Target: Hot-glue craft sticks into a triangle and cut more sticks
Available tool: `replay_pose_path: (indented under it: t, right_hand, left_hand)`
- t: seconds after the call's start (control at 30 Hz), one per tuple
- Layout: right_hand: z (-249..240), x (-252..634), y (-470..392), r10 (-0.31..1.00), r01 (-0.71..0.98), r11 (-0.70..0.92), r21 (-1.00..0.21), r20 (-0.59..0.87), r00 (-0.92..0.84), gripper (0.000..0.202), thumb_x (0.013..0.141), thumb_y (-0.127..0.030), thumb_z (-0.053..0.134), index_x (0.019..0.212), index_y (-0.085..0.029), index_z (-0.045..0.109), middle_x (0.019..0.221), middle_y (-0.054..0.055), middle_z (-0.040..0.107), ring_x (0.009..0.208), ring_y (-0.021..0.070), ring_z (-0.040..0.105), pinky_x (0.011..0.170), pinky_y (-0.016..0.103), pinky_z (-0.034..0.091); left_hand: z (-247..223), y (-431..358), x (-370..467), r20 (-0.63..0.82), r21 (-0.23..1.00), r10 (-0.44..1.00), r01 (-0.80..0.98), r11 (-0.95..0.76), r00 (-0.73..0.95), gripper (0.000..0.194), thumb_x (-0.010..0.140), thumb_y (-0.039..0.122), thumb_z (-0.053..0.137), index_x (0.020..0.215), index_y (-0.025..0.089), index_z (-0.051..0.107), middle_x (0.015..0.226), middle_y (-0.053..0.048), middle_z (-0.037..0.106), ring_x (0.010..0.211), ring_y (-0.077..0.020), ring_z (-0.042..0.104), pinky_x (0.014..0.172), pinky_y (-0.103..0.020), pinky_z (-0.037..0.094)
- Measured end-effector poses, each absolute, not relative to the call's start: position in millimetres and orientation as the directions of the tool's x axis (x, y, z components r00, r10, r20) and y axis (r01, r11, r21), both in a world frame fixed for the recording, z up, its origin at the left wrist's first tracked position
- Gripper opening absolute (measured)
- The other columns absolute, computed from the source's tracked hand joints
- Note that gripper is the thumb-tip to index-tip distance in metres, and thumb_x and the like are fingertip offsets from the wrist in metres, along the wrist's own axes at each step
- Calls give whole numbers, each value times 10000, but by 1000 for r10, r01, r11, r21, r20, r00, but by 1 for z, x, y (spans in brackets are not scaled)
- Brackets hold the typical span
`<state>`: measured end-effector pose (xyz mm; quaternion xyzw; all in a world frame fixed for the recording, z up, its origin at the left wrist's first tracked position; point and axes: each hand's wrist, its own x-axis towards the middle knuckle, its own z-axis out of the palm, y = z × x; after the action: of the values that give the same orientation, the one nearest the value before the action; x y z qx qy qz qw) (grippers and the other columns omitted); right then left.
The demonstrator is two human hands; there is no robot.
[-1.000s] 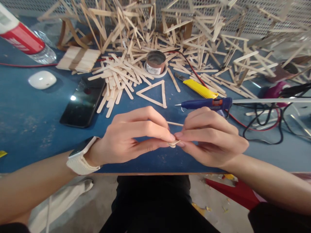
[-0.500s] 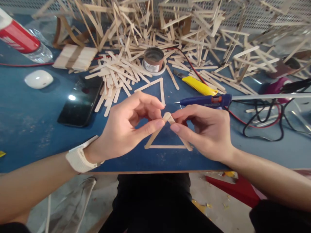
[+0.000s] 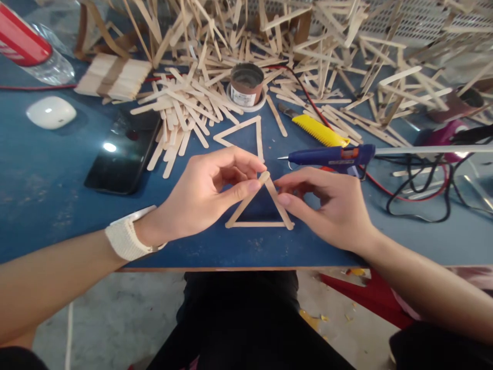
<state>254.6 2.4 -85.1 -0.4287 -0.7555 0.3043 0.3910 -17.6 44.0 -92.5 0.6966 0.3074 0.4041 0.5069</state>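
A triangle of three wooden craft sticks (image 3: 259, 224) is held at its top corner by my left hand (image 3: 215, 187), thumb and fingers pinched there. The lower side lies toward the table's front edge. My right hand (image 3: 327, 205) is at the triangle's right side, thumb and index finger slightly apart, their tips beside or just touching that stick. Behind the triangle lies a second, V-shaped piece of joined craft sticks (image 3: 259, 136), its near end partly behind my left fingers. A blue glue gun (image 3: 331, 156) lies just beyond my right hand, nozzle pointing left.
A heap of loose craft sticks (image 3: 185, 115) and several stick frames fill the back. Around stand a small brown cup (image 3: 246, 87), a yellow cutter (image 3: 319, 129), a phone (image 3: 119, 159), a white earbud case (image 3: 51, 112), a bottle (image 3: 54, 69) and black cables (image 3: 416, 205).
My right hand has loosened from the triangle's top and moved slightly right, baring the right stick. My left hand keeps its pinch. The triangle's base now appears slightly higher and left.
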Motion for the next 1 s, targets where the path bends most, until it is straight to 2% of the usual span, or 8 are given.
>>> replay_pose_path:
  t: [0.13, 0.27, 0.43, 0.63, 1.0]
  right_hand:
    - [-91, 248, 5, 900, 316, 393, -863, 291, -324, 48, 1074, -278, 939, 1058, -281, 894, 916, -28, 905, 683, 137, 784, 604, 252, 647]
    - [-92, 244, 4, 897, 269, 401, -876, 316, -309, 72, 1065, -231, 938, 1039, -279, 892, 899, -38, 898, 672, 125, 770, 608, 246, 632]
    - [-88, 244, 2, 899, 264, 397, -879, 315, -305, 92, 1047, -206, 933, 1024, -289, 899, 879, -43, 890, 658, 132, 761, 588, 257, 639]
    - [-87, 246, 2, 893, 266, 402, -876, 310, -328, 101, 1045, -211, 948, 1036, -301, 903, 877, -49, 890, 642, 127, 758, 548, 251, 624]
    - [-87, 244, 1, 900, 204, 363, -909, 286, -328, 77, 1040, -209, 955, 1039, -266, 903, 911, -48, 896, 675, 111, 767, 598, 228, 642]
  left_hand:
    - [-93, 45, -16, 240, 959, 837, 15, -284, 492, 196, 1073, 332, 983, 1219, 252, 879, 1166, -23, 926, 978, -145, 889, 899, -201, 756]
    - [-92, 45, -15, 215, 970, 818, -22, -241, 534, 251, 1043, 315, 1015, 1239, 230, 883, 1180, -42, 928, 1000, -159, 900, 903, -214, 765]
    - [-90, 44, -14, 183, 981, 805, -53, -186, 565, 181, 1029, 272, 1011, 1145, 225, 881, 1059, -24, 902, 912, -138, 870, 798, -164, 727]
    - [-88, 46, -15, 152, 986, 799, -28, -167, 582, 214, 988, 313, 1055, 1098, 251, 881, 1011, -26, 889, 825, -165, 839, 709, -214, 715]
    - [-85, 45, -13, 174, 980, 798, -21, -198, 577, 172, 1018, 288, 1015, 1083, 224, 869, 1017, -31, 900, 839, -159, 851, 735, -221, 717]
